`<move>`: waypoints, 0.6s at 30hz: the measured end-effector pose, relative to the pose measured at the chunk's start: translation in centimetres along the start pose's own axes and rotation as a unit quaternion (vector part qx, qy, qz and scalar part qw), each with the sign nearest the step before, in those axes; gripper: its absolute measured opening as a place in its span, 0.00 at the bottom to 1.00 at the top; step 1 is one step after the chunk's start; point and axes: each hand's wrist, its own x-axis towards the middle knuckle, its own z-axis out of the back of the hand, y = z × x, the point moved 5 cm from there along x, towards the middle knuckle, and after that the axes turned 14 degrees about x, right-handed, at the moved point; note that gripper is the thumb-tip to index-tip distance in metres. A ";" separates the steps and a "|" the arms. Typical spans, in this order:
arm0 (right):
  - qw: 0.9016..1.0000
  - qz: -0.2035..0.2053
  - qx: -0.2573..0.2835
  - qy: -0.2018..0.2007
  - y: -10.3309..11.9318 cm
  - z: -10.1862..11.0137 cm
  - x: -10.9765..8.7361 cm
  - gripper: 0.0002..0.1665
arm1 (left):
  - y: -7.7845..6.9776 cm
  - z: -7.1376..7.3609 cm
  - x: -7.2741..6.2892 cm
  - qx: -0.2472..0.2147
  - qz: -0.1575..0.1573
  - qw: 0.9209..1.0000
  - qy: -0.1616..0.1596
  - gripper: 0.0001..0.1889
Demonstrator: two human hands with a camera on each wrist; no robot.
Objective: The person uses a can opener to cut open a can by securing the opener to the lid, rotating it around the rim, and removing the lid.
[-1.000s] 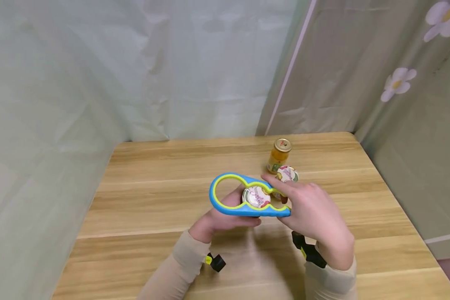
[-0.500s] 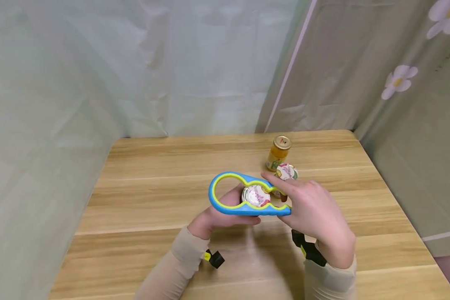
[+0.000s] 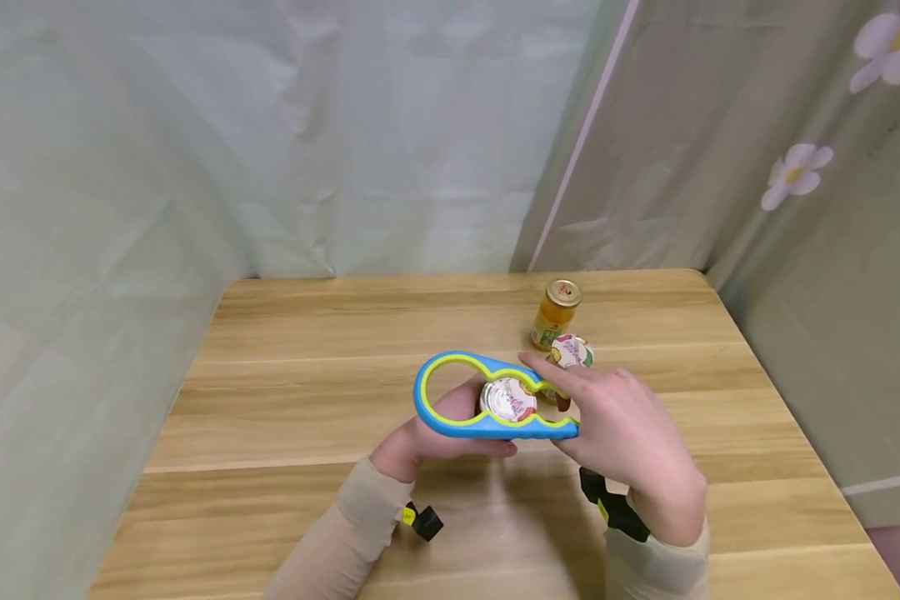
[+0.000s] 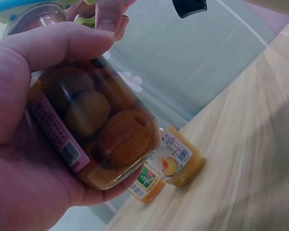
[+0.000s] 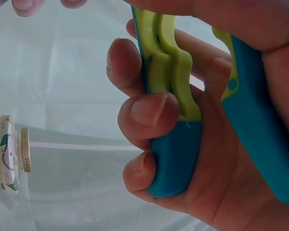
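Left hand (image 4: 33, 168) curls round glass jar (image 4: 98, 122) (see-through); right hand (image 3: 626, 425) clasps scalloped opener (image 3: 495, 430).

Wood-grain table (image 3: 307, 400), gold-lidded jar (image 3: 557, 315), patterned-lid jar (image 3: 572, 351) just beside (perhaps touching)

Jar opener (image 5: 178, 154), two-handled, blue outside with a scalloped lime-green lining, gripped in the right hand (image 5: 216, 149), fingers curled round one handle, the second handle lying along the thumb side of the palm. At the left edge, turned sideways: one printed jar lid (image 5: 7, 154), lettered OPEN, with one gold-coloured lid (image 5: 25, 149) just beside it; above, the left hand's fingertips (image 5: 23, 5), cropped by the frame. Backing: pale grey-green sheeting (image 5: 72, 86) with a whitish stripe (image 5: 82, 145).
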 end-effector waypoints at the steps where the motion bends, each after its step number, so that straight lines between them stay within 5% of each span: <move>1: 1.000 0.000 0.000 -0.001 0.0 0.0 0.0 0.49 | 0.1 0.0 0.0 0.000 0.001 1.000 0.001 0.45; 10: 1.000 0.001 -0.003 0.000 -0.1 -0.6 -0.1 0.50 | 0.5 0.2 -0.5 0.002 0.021 1.000 0.001 0.46; 18: 1.000 0.002 -0.001 -0.006 -0.4 -0.4 0.1 0.54 | 0.5 0.3 -0.2 -0.033 0.000 0.999 -0.002 0.45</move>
